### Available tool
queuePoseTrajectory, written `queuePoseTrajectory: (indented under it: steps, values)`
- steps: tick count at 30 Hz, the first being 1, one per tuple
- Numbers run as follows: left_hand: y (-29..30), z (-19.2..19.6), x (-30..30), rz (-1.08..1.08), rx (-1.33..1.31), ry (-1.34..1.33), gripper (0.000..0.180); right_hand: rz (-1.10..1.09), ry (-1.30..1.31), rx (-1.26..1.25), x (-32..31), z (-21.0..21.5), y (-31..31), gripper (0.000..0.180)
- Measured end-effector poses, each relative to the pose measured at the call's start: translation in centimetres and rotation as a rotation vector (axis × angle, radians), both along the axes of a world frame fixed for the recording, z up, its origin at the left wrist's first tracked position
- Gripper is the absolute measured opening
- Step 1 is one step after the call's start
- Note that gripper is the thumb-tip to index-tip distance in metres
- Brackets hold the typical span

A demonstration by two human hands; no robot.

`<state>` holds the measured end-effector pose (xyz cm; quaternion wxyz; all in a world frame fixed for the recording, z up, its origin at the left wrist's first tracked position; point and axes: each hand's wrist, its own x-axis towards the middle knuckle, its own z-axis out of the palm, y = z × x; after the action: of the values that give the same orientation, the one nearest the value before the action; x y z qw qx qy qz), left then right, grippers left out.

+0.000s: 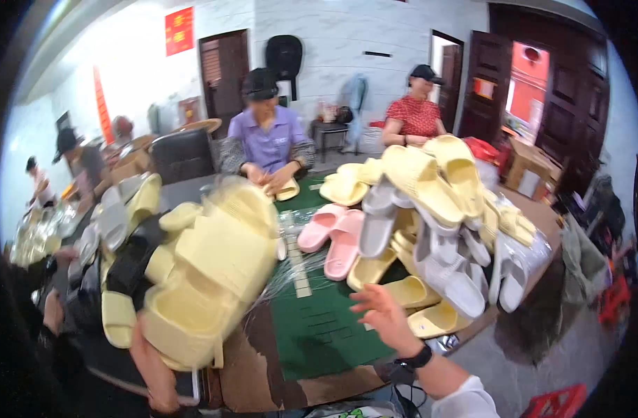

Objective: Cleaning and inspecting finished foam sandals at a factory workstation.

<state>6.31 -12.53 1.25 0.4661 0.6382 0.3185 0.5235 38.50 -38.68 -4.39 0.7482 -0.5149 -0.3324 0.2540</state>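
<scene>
Your left hand point(155, 373) grips a bagged pair of yellow slippers point(207, 279). Your right hand point(381, 313) hovers open above the bench point(319, 327), beside piled slippers point(430, 237).

Left hand point(155, 373) gripping a bagged pair of yellow slippers point(207, 279), right hand point(381, 317) open over the green mat point(319, 327), slipper pile point(430, 230) just right, two seated people opposite

Slipper colours at the worktable.
Pale yellow slippers point(207, 279) above left-hand fingers; pink pair point(333, 237), grey slippers point(444, 272) beyond right-hand fingertips; green mat point(319, 327).
</scene>
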Motion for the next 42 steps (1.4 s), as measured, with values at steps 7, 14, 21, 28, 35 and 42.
queuePoseTrajectory:
  steps: [7,14,21,28,35,42]
  values:
    - [-5.9,-6.2,4.2,-0.486,-0.23,0.276,0.041,-0.084,0.462,-0.038,-0.9,-7.0,-0.5,0.037]
    - [-8.7,-10.0,6.0,-0.712,-0.69,0.055,0.052,-0.356,0.527,-0.026,-0.2,-9.1,-2.6,0.032]
    - [-8.5,-6.4,6.8,-0.629,-0.45,-0.009,0.041,-0.297,0.228,-0.164,0.7,-5.2,-5.0,0.029]
    - [-4.6,-4.6,5.5,-0.302,-0.4,-0.192,0.031,-0.328,0.078,-0.324,5.8,-4.6,-10.2,0.029]
    - [-4.6,-9.5,14.0,-0.688,-0.18,0.328,0.044,-0.133,-0.22,-0.568,5.6,-8.2,-3.1,0.043]
    - [-8.5,-14.2,10.6,-0.58,0.202,0.604,0.065,-0.183,-0.494,-0.627,0.7,-11.2,-4.4,0.062]
